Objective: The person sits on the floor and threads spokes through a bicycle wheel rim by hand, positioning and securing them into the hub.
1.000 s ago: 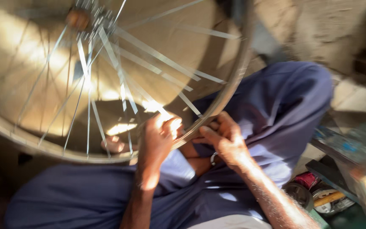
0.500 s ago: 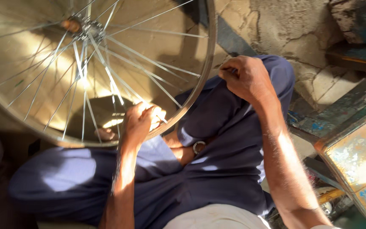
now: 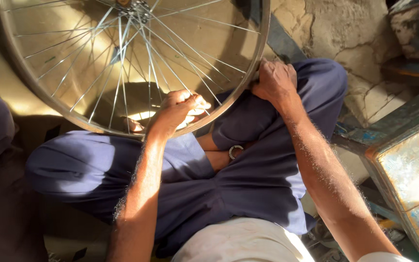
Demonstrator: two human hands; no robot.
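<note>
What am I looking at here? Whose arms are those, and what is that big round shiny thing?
The picture comes from a camera worn on a person's head, looking down, so the two bare arms belong to that person. They sit cross-legged in blue trousers. The round shiny thing is a bicycle wheel with no tyre: a metal rim with thin wire spokes running to the middle. It rests across the person's lap. The left hand is closed around the spokes near the rim. The right hand grips the rim's outer edge. A small metal ring lies on the lap. At the right stands a worn blue metal box.
</note>
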